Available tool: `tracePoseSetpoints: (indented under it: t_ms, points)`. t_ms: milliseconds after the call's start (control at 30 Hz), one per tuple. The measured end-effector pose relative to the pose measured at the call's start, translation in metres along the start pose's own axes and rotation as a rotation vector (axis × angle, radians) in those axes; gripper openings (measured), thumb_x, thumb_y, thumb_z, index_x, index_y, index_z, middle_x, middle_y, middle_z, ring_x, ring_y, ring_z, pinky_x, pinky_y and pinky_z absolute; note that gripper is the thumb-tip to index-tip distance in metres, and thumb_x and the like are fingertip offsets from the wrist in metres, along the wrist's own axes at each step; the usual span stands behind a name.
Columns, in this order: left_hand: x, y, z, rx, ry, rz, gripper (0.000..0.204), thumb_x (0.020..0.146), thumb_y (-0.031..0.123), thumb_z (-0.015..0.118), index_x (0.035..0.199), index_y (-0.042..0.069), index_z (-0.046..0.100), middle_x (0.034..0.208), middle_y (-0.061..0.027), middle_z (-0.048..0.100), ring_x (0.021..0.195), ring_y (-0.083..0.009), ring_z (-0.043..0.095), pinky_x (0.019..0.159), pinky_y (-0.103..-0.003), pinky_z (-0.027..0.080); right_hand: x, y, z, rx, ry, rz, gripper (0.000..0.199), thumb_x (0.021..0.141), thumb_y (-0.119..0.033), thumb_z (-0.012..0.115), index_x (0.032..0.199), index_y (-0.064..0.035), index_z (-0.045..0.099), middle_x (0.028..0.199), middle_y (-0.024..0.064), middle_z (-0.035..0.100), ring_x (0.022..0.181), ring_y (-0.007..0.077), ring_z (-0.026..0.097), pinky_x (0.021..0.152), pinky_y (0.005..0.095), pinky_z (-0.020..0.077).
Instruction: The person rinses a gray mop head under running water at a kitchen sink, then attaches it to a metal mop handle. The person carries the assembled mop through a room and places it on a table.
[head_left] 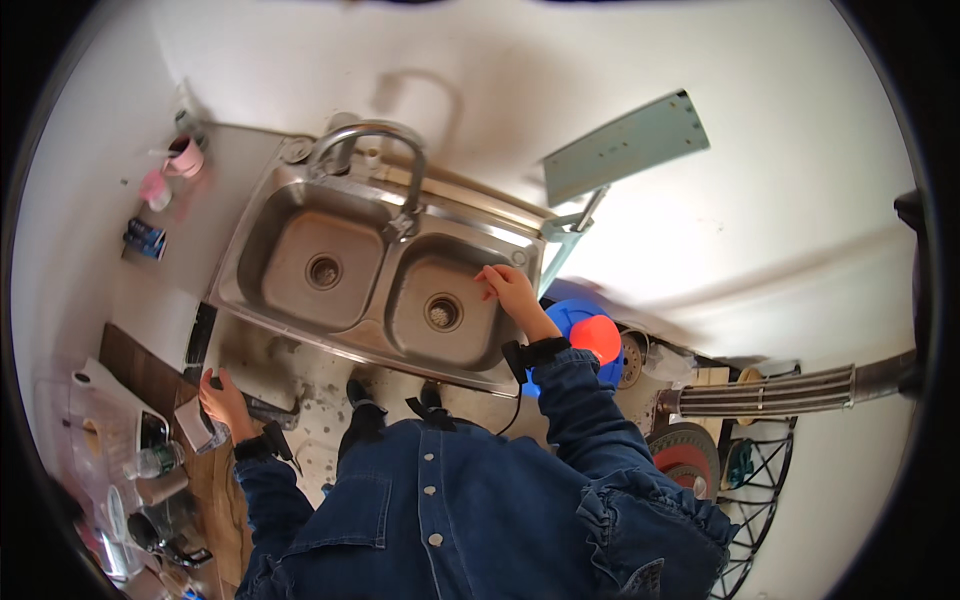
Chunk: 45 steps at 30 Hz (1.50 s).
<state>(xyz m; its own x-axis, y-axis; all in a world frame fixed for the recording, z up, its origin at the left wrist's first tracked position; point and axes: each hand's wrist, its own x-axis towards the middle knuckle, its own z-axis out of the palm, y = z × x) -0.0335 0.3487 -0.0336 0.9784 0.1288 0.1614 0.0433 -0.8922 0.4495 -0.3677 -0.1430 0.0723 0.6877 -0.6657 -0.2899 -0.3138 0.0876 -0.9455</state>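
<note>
My right hand (508, 289) hangs over the right basin of a double steel sink (345, 340), near its drain (443, 313). Its fingers are loosely bent and apart, with nothing seen in them. Off to the left, my left hand (226, 402) is at the edge of a wooden counter (218, 490), fingers curved and apart. Right beside it lies a small grey-white pack (197, 425); whether the hand touches it cannot be made out. A curved chrome faucet (415, 170) rises behind the sink, its spout end over the divider between the basins.
Left of the sink are a pink mug (184, 158) and a dark blue box (146, 238). A clear bottle (158, 460) and other items crowd the wooden counter. At right stand a blue basin (572, 312) with a red vessel (596, 338), a pale green panel (627, 150) and a black wire rack (765, 480).
</note>
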Motion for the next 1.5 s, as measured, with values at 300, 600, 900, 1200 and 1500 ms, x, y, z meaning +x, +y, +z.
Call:
tracePoseSetpoints:
  t_ms: [300,600,900,1200,1500]
  points:
    - [-0.12,0.216,-0.027,-0.576,-0.35,0.441,0.029,0.089,0.016,0.065,0.115,0.004,0.062,0.116,-0.0139,0.061,0.112,-0.0295,0.056,0.1,-0.038,0.04,0.032,0.09,-0.186,-0.457,0.691,0.042,0.081,0.062,-0.018,0.083,0.13,0.0054,0.048,0.122,0.022,0.053,0.104,0.0309,0.059,0.088,0.0397,0.0499]
    - [-0.173,0.245,-0.087,-0.514,-0.386,0.455,0.025,0.086,0.013,0.065,0.111,0.006,0.064,0.114,-0.0118,0.062,0.111,-0.0285,0.057,0.099,-0.037,0.042,0.076,0.147,-0.185,0.112,0.269,-0.152,0.048,0.082,-0.014,0.075,0.123,0.0007,0.057,0.107,0.0089,0.068,0.098,0.0189,0.062,0.088,0.0325,0.0478]
    - [-0.19,0.275,-0.086,-0.564,-0.543,0.493,0.029,0.087,0.007,0.062,0.115,0.004,0.062,0.114,-0.0093,0.064,0.113,-0.0219,0.057,0.099,-0.034,0.042,-0.014,0.122,-0.136,-0.057,0.455,-0.325,0.039,0.084,-0.02,0.071,0.115,-0.0021,0.055,0.094,0.0156,0.067,0.088,0.0279,0.065,0.079,0.0372,0.0493]
    - [-0.199,0.304,-0.094,-0.704,-0.662,0.705,0.031,0.088,0.014,0.068,0.116,0.005,0.062,0.116,-0.01,0.063,0.113,-0.0218,0.057,0.099,-0.033,0.042,-0.118,0.051,-0.061,-0.191,0.51,-0.328,0.026,0.082,-0.017,0.071,0.095,-0.0028,0.054,0.079,0.017,0.057,0.074,0.0365,0.057,0.066,0.0407,0.0451]
    - [-0.17,0.251,-0.11,-0.71,-0.715,0.676,0.03,0.09,0.018,0.067,0.117,0.006,0.061,0.115,-0.0066,0.064,0.113,-0.02,0.058,0.092,-0.033,0.045,-0.164,0.012,0.019,-0.523,0.554,-0.491,0.034,0.068,-0.01,0.072,0.096,-0.0039,0.055,0.091,0.0161,0.058,0.089,0.0405,0.057,0.072,0.0456,0.0458]
